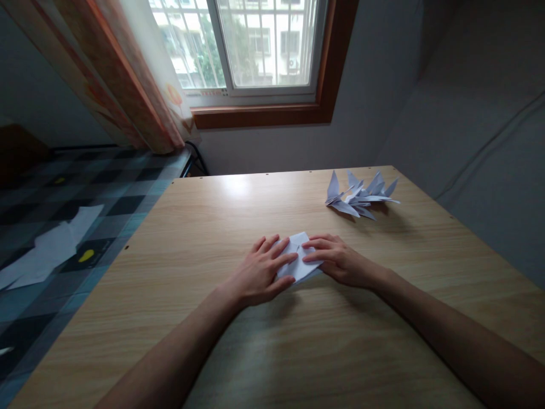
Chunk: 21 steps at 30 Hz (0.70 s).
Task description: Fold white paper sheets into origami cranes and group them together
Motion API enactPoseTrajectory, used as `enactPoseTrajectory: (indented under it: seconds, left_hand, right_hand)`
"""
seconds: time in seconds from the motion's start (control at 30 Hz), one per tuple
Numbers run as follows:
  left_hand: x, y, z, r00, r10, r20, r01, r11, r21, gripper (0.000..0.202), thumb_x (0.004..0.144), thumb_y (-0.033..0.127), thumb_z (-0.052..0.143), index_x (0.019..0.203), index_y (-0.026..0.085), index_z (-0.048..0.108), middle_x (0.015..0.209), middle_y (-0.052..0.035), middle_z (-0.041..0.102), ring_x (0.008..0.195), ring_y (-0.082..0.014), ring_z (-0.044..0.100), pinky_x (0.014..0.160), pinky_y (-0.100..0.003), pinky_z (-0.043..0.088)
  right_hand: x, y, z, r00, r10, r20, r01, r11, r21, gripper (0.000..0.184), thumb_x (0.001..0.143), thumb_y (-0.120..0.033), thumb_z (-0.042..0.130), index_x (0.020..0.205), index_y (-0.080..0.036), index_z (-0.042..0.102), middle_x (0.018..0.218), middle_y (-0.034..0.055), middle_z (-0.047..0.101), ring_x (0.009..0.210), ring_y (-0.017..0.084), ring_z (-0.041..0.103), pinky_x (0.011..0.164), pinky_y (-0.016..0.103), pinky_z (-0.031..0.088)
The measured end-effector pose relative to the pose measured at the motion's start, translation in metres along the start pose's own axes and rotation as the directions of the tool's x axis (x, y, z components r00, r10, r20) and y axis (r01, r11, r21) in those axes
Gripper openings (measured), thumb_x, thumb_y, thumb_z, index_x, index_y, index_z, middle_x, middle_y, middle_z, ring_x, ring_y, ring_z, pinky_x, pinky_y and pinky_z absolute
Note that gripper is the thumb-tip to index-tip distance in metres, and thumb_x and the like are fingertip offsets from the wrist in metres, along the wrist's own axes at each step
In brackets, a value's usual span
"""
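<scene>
A small folded sheet of white paper point(301, 269) lies on the wooden table between my hands, one corner pointing away from me. My left hand point(266, 271) rests on its left side with the fingers spread and outstretched. On the right side, my right hand point(340, 260) has its fingers over the paper's top, and the thumb is hidden beneath or behind the edge. The paper's right edge sits between those fingers, slightly raised from the table. Several folded white paper cranes point(361, 196) stand grouped at the table's far right.
The light wooden table point(191, 238) reaches toward a window point(264, 45) with an orange-brown frame. To the left is a bed with a checked cover point(114, 218), where loose white paper sheets point(55, 250) lie. A curtain point(128, 85) hangs beside the window.
</scene>
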<state>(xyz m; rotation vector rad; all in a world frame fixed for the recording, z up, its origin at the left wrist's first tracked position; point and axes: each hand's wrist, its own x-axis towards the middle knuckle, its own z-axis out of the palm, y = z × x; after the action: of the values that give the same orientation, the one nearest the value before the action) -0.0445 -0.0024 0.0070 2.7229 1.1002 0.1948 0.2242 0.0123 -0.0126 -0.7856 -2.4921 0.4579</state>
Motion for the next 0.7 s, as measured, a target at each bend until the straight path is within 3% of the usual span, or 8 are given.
enactPoseTrajectory:
  seconds: [0.1, 0.2, 0.33, 0.47, 0.57, 0.7]
  left_hand:
    - [0.0, 0.001, 0.0, 1.0, -0.013, -0.01, 0.013, 1.0, 0.009, 0.043, 0.094, 0.04, 0.046, 0.135, 0.03, 0.053, 0.152, -0.0085, 0.04, 0.14, -0.0361, 0.033, 0.113, -0.058, 0.024]
    - [0.001, 0.002, 0.0, 1.0, -0.014, -0.013, 0.014, 1.0, 0.014, 0.046, 0.089, 0.036, 0.053, 0.135, 0.029, 0.053, 0.152, -0.0086, 0.041, 0.139, -0.0365, 0.034, 0.113, -0.058, 0.024]
    - [0.001, 0.003, 0.001, 1.0, -0.02, -0.017, 0.02, 1.0, 0.006, 0.043, 0.093, 0.038, 0.046, 0.135, 0.029, 0.053, 0.151, -0.0081, 0.042, 0.14, -0.0353, 0.033, 0.113, -0.058, 0.025]
    - [0.001, 0.005, -0.001, 0.999, -0.038, -0.004, 0.038, 0.999, 0.01, 0.049, 0.095, 0.049, 0.043, 0.137, 0.025, 0.051, 0.151, -0.0095, 0.042, 0.14, -0.0352, 0.033, 0.114, -0.057, 0.024]
    - [0.002, 0.006, -0.002, 0.999, -0.042, 0.001, 0.042, 0.999, 0.021, 0.053, 0.092, 0.049, 0.048, 0.139, 0.023, 0.048, 0.151, -0.01, 0.042, 0.14, -0.0357, 0.034, 0.114, -0.057, 0.025]
    - [0.002, 0.006, -0.001, 0.999, -0.036, 0.0, 0.036, 0.998, 0.053, 0.053, 0.091, 0.046, 0.05, 0.14, 0.025, 0.047, 0.151, -0.0102, 0.041, 0.14, -0.0365, 0.034, 0.113, -0.057, 0.025]
  right_hand:
    - [0.003, -0.003, 0.002, 0.998, 0.033, -0.044, -0.033, 0.999, 0.017, 0.019, 0.093, -0.018, 0.055, 0.104, -0.024, 0.068, 0.122, 0.0082, 0.066, 0.119, 0.023, 0.055, 0.102, 0.045, 0.041]
    - [0.007, -0.007, 0.004, 0.99, 0.103, -0.094, -0.101, 0.995, 0.024, 0.013, 0.093, -0.02, 0.054, 0.095, -0.021, 0.067, 0.113, 0.0089, 0.068, 0.11, 0.023, 0.059, 0.097, 0.044, 0.043]
    - [0.014, -0.013, 0.011, 0.958, 0.247, -0.145, -0.254, 0.967, -0.031, 0.009, 0.091, -0.022, 0.055, 0.088, -0.019, 0.063, 0.105, 0.0095, 0.067, 0.1, 0.024, 0.058, 0.09, 0.043, 0.044]
    - [0.02, -0.019, 0.019, 0.922, 0.335, -0.193, -0.363, 0.922, -0.133, 0.01, 0.087, -0.026, 0.063, 0.093, -0.018, 0.062, 0.101, 0.0099, 0.064, 0.096, 0.026, 0.056, 0.087, 0.043, 0.044]
    - [0.02, -0.024, 0.02, 0.922, 0.303, -0.24, -0.359, 0.9, -0.246, 0.019, 0.087, -0.029, 0.065, 0.101, -0.017, 0.062, 0.106, 0.0122, 0.063, 0.098, 0.028, 0.055, 0.085, 0.043, 0.045]
    - [0.017, -0.033, 0.02, 0.97, 0.14, -0.198, -0.215, 0.874, -0.436, 0.011, 0.092, -0.022, 0.057, 0.097, -0.018, 0.066, 0.098, 0.0109, 0.067, 0.092, 0.027, 0.057, 0.082, 0.04, 0.046]
